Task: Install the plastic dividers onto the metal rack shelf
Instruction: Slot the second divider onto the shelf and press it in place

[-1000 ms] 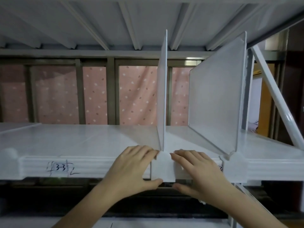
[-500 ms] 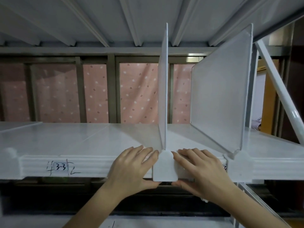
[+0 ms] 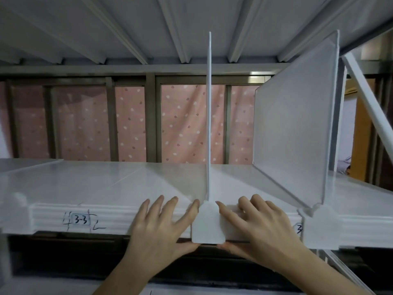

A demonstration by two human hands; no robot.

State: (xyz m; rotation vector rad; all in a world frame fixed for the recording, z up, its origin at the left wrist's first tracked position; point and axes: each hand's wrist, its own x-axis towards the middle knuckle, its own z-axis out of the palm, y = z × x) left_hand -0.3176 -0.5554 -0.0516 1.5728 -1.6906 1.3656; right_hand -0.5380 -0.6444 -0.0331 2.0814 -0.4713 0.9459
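The metal rack shelf (image 3: 95, 188) runs across the view, with a handwritten label (image 3: 80, 220) reading "3-3" on its front lip. All positions below are given relative to that label.

Status of dividers: 2 are visible on the shelf. The far divider (image 3: 293, 128), well to the right of the label, stands upright with its clip over the front lip and no hand on it; it is judged installed. The centre divider (image 3: 209, 116), nearer the label, stands upright and edge-on to the camera. Its front clip (image 3: 208, 224) hangs over the lip and reaches down to the lower edge.

Hands: the left hand (image 3: 163, 228) lies on the label side of the clip, fingers spread over the shelf edge, thumb hooked beneath the lip and touching the clip's lower corner. The right hand (image 3: 261, 226) mirrors it on the far side of the clip, fingers spread on top, thumb underneath. Both press against the clip's sides; neither pinches the panel itself.

Assessment: the centre divider appears seated or very nearly so; the hands seem to be squaring or pressing it home. Whether the clip has fully locked cannot be told.

Remaining: the shelf between the label and the centre divider, and left of the label, carries no divider. No spare dividers are in view, so the number outstanding cannot be stated.
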